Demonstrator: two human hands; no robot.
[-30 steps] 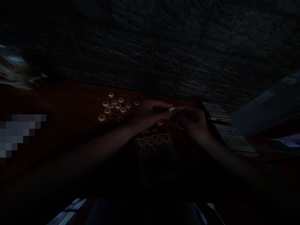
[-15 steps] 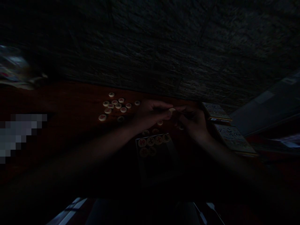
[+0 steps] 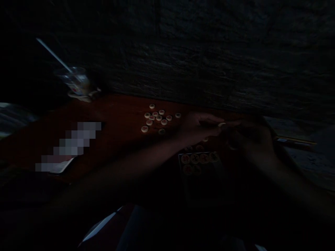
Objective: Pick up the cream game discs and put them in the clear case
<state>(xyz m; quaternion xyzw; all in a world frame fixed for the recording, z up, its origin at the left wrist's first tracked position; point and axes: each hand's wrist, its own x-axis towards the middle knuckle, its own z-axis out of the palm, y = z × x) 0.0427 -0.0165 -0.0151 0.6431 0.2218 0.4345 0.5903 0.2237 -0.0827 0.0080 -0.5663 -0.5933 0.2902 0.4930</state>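
Between the thumb and fingers of my left hand (image 3: 200,123) a round, pale Chinese chess piece (image 3: 222,124) is pinched, tilted on edge. My right hand (image 3: 255,136) is close on its right, one finger stretched to the piece's edge; darkness and blur hide the grip of its other fingers. Under that hand another piece (image 3: 232,147) shows faintly. Below the hands lies a shallow box (image 3: 184,190), holding a row of pieces (image 3: 195,159) and two more beneath that row. Just past its far edge are loose pieces (image 3: 199,148). One piece (image 3: 205,139) lies below my left fingers.
Several loose chess pieces (image 3: 158,118) are scattered on the reddish wooden table (image 3: 117,115). A clear cup with a straw (image 3: 78,82) stands at the back left, and a blurred-out flat object (image 3: 68,153) lies nearer. Flat boxes (image 3: 295,140) lie at the right; a stone wall (image 3: 183,62) rises behind.
The view has swung left, so everything appears further right and the cup shows fully. The piece is still in my left fingers, turned more edge-on. Box and loose pieces look unchanged.
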